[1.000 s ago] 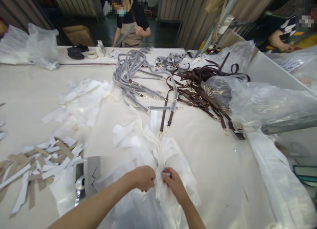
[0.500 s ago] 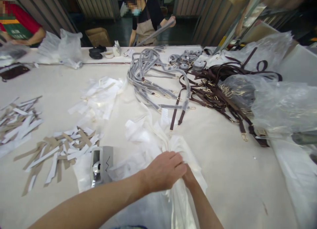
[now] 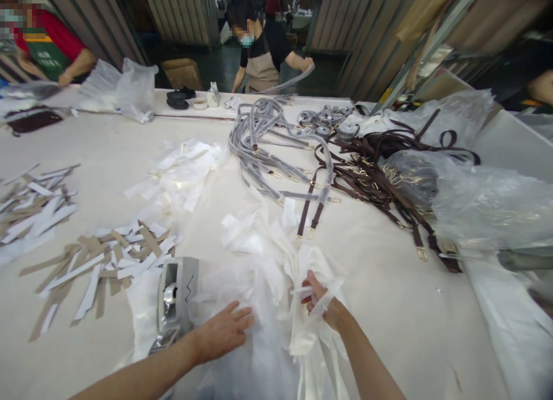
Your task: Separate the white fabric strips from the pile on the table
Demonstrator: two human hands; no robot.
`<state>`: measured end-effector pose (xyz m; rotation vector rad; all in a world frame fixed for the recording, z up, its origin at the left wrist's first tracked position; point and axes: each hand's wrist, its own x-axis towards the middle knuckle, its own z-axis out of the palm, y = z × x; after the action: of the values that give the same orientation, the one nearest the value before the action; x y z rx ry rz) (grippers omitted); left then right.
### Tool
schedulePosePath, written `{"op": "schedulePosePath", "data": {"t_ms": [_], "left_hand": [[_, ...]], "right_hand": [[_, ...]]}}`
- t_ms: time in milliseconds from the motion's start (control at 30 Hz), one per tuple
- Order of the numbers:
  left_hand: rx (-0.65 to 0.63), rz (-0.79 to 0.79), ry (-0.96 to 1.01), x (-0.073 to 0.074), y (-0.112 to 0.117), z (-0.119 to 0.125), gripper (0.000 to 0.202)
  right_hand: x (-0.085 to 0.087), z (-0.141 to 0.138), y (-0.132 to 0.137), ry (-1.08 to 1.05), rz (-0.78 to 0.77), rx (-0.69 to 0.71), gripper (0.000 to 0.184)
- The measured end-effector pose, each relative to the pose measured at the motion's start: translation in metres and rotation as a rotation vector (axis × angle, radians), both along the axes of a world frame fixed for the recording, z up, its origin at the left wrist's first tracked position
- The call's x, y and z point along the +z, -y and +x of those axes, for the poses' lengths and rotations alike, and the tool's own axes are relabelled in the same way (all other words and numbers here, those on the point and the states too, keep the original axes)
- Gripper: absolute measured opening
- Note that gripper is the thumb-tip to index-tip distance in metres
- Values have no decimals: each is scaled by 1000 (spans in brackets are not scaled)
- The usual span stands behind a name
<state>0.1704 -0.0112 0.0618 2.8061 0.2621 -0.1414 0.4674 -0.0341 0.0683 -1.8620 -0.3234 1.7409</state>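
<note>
My left hand [image 3: 224,329] lies flat with fingers stretched out on a heap of thin white wrapping sheets [image 3: 263,261] at the near edge of the table. My right hand [image 3: 322,301] is a little to the right, its fingers pinched on a white strip [image 3: 317,292] lifted from the same heap. A grey tape dispenser [image 3: 176,299] stands just left of my left hand. Beyond the heap lies a brown strap [image 3: 311,207] with gold clips, its upper part wrapped in grey.
Grey-wrapped straps [image 3: 259,135] and bare brown straps [image 3: 371,178] are piled mid-table. Clear plastic bags [image 3: 484,198] lie at the right. Cut paper strips [image 3: 99,261] are scattered at the left. People work at the far edge and far left of the table [image 3: 86,158].
My hands were together, bunched on the white sheets. They have come apart: the left has slid left and flattened, the right now holds a white strip.
</note>
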Motion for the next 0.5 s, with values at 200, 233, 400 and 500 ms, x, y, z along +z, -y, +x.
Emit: {"op": "schedulePosePath", "data": {"t_ms": [200, 233, 400, 500], "left_hand": [[92, -79, -111, 19, 10, -21, 14], [133, -90, -133, 21, 11, -22, 13], [613, -453, -34, 46, -20, -4, 22], [731, -513, 107, 68, -63, 15, 33]], "right_hand": [[-2, -2, -1, -8, -52, -66, 41], [-2, -2, -2, -9, -58, -70, 40], [-4, 0, -3, -30, -80, -84, 37], [-5, 4, -2, -45, -53, -104, 32]]}}
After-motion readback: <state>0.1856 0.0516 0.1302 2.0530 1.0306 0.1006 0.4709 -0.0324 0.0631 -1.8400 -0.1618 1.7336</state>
